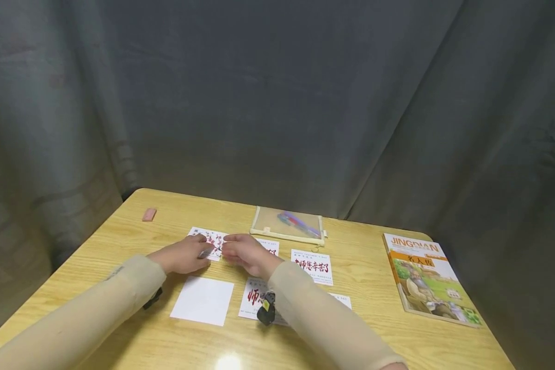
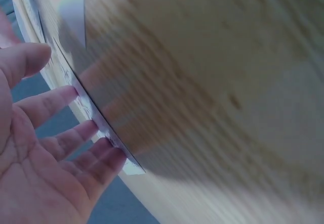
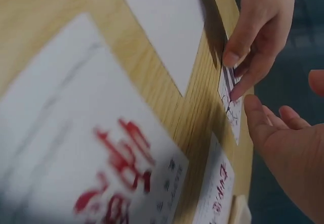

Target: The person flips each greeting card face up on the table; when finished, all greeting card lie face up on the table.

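Note:
At the back left of the table lies a white card with a red blossom print (image 1: 214, 238). My left hand (image 1: 186, 255) is over its left part, and in the left wrist view the extended fingertips (image 2: 112, 152) touch the card. Beside the card's right end is my right hand (image 1: 250, 253), fingers loosely extended and nothing gripped. The right wrist view shows both hands close together at the blossom card (image 3: 234, 114). A plain white card (image 1: 202, 300) lies nearer to me, below the left hand.
Cards with red lettering (image 1: 312, 267) lie around the right forearm, partly hidden by it. A mesh zip pouch with pens (image 1: 287, 224) is at the back edge. A pink eraser (image 1: 149, 215) lies far left and a book (image 1: 432, 280) at right. Dark curtains (image 1: 277, 103) hang behind.

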The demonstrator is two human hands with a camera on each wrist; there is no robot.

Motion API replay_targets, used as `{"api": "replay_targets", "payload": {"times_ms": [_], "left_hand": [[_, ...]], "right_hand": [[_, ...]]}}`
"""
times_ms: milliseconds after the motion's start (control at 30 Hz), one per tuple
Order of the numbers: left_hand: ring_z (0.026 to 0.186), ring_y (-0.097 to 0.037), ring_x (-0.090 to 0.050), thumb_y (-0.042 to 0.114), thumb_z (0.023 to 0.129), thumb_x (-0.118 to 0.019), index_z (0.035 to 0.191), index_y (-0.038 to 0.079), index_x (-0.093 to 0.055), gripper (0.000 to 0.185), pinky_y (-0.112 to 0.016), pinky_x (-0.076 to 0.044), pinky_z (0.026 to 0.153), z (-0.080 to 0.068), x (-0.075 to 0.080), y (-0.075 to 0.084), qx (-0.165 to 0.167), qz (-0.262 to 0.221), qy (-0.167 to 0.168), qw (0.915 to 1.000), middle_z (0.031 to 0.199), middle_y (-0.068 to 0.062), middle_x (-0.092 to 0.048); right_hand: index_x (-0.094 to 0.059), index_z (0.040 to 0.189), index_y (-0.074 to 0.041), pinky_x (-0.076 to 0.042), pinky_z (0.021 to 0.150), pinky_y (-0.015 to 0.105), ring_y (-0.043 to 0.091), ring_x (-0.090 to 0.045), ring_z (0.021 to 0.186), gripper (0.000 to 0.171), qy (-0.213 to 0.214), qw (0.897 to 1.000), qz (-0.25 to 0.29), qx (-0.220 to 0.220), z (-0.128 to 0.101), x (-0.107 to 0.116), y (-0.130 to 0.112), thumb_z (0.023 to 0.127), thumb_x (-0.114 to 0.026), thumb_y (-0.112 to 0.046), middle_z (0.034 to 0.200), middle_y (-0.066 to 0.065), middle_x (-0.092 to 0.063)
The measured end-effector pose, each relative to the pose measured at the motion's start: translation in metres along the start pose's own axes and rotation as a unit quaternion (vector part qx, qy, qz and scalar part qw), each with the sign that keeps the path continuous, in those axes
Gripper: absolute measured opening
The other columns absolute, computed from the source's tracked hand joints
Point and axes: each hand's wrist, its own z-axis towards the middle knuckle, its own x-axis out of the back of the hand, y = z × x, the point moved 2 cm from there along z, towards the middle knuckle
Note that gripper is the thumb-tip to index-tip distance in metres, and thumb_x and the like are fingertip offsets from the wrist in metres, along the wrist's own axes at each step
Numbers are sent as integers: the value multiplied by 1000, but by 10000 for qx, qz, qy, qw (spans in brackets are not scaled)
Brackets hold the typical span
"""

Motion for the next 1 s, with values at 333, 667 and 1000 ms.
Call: {"api": "replay_targets", "payload": {"times_ms": [333,667,1000], "left_hand": [[125,-42,-46,29,96,-58,135,0,-52,49,-56,-38,102,-24,8,11,-347,-301,645,9969,136,-24,-48],[129,-30,-46,39,89,-65,139,17,-53,56,-47,-42,101,-82,-6,51,-1510,310,-279,9877,144,-11,-46],[130,-39,-42,40,91,-62,138,12,-55,54,-54,-39,101,-84,-18,49,-1264,172,-290,9914,145,-17,-44]], "right_hand": [[-47,132,11,-50,94,37,24,-65,98,44,-507,9981,-47,-336,-60,9,13,92,-58,-3,114,22,-62],[-46,130,12,-50,93,39,21,-65,95,43,-637,9969,160,-433,-75,9,21,90,-54,0,113,24,-62],[-43,132,12,-50,93,39,23,-62,93,48,-515,9964,376,-558,-76,-3,21,87,-55,1,106,21,-59]]}}
